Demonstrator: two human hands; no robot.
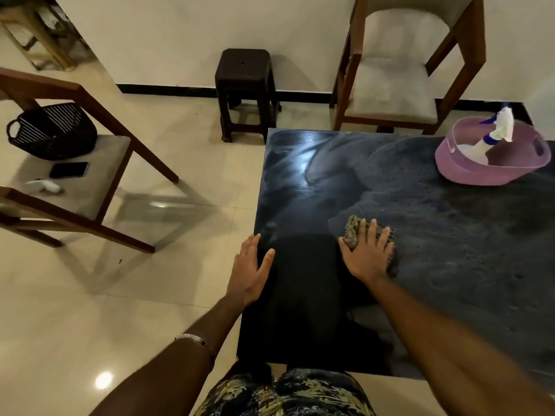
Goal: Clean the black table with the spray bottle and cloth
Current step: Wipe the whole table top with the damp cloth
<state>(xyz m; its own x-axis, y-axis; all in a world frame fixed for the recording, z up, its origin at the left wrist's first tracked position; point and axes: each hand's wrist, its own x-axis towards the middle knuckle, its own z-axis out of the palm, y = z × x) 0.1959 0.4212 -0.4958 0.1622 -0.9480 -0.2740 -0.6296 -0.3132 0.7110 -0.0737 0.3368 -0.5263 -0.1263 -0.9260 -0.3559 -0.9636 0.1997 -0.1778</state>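
Note:
The black table (450, 250) fills the right half of the view, its top streaked with wet smears. My right hand (368, 256) lies flat with spread fingers on a brownish-grey cloth (353, 229), pressing it onto the table near the front. My left hand (250, 273) rests flat on the table's left edge, fingers apart, holding nothing. The white spray bottle (492, 139) with a blue collar lies inside a pink basin (456, 163) at the table's far right.
A dark stool (244, 85) stands against the wall beyond the table. A wooden chair (396, 82) stands at the back right. Another chair (75, 181) at the left carries a black basket (51, 130), a phone (69, 169) and a small white object (45, 186).

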